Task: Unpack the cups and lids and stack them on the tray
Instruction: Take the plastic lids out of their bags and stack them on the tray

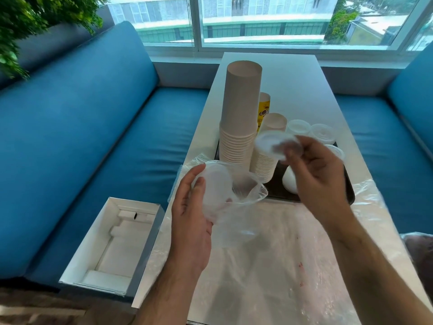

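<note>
Left hand (192, 207) grips bagged lids (216, 184); right hand (314, 174) pinches one lid (273, 143)

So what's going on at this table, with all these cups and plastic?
A person is unpacking disposable lids. The left hand holds a clear plastic bag with lids inside; the right hand lifts a clear lid above the dark tray. Tall paper cup stacks and lid piles already stand there.
</note>
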